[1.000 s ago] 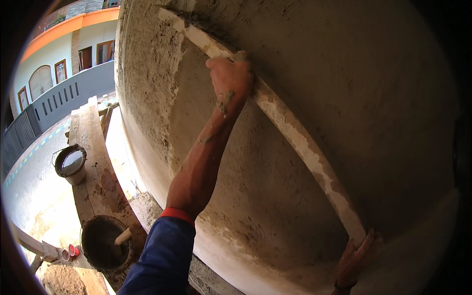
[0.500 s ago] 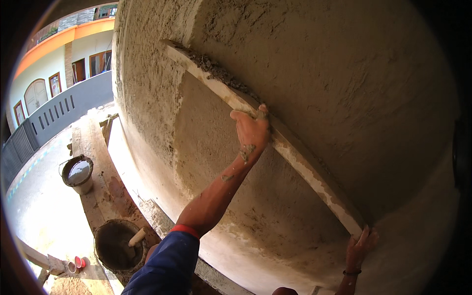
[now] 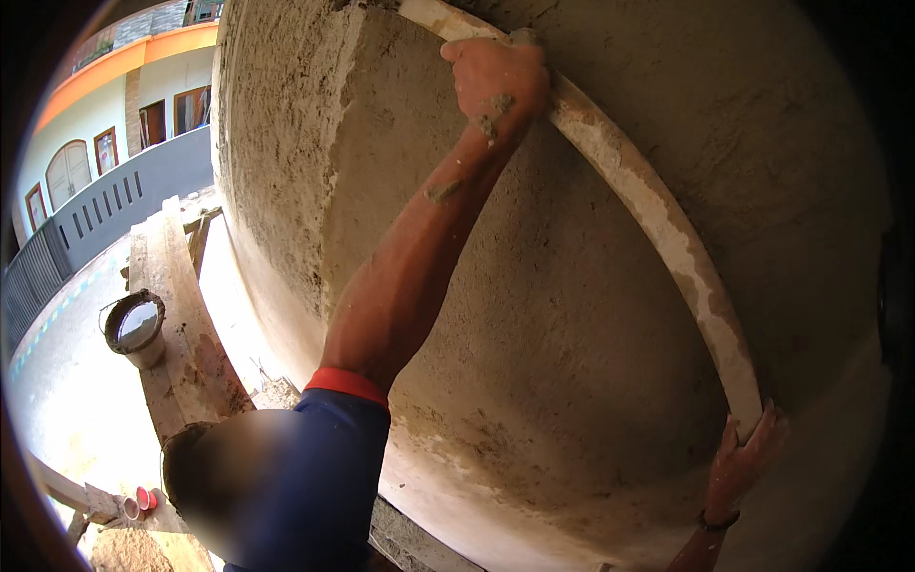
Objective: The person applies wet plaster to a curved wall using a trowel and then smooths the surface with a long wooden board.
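A long pale straightedge (image 3: 658, 214), smeared with mortar, lies slantwise across the freshly plastered wall (image 3: 534, 315). My left hand (image 3: 500, 84) is wrapped over its upper part, with wet mortar on the wrist and forearm. Lower down on the right, my right hand (image 3: 751, 458) grips the bottom end of the bar, fingers around its edge. The fingertips of my left hand are partly hidden behind the bar. To the left, the wall's coat is rougher and a vertical edge shows in the plaster.
Wooden planks (image 3: 181, 286) run along the wall's left side. A bucket (image 3: 148, 355) of water stands on them. A dark bucket (image 3: 179, 467) nearer me is partly covered by a blurred shape. A small red cup (image 3: 146, 499) sits nearby. Beyond is a grey fence (image 3: 105, 208).
Both hands have moved up and rightward along the wall with the straightedge. Its upper end now nears the top of the view. The dark bucket has become partly covered.
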Available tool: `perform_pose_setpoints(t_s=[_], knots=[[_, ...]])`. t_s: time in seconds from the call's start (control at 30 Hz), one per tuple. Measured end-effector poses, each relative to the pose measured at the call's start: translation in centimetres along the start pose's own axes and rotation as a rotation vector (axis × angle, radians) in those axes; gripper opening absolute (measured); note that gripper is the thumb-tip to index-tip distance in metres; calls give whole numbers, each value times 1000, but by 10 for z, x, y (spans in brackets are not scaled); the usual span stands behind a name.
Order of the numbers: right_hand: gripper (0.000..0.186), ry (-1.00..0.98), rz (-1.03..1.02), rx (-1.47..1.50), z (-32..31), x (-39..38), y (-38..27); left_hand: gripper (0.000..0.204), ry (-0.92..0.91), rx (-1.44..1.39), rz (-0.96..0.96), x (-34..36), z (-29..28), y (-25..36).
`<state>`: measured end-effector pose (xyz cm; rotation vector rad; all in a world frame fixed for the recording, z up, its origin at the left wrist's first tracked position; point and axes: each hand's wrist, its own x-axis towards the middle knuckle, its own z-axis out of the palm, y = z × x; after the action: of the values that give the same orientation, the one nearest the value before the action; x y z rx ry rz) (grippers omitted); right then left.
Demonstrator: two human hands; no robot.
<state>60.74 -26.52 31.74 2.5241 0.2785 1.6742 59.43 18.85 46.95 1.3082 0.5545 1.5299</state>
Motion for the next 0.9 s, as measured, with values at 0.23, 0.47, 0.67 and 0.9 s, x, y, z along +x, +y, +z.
perform_pose_setpoints(t_s=[0.23,0.47,0.67,0.9], knots=[[47,110,-98,164,-36,93,-51,62,-44,-170,-33,93,10,55],[51,184,-176,203,-48,93,-26,63,-36,-314,-384,59,-18,48],[56,214,-284,188,-62,79,-6,56,42,-349,-465,4,-88,-1],[55,213,-472,282,-71,107,-13,35,107,-559,-415,-43,-215,-46]])
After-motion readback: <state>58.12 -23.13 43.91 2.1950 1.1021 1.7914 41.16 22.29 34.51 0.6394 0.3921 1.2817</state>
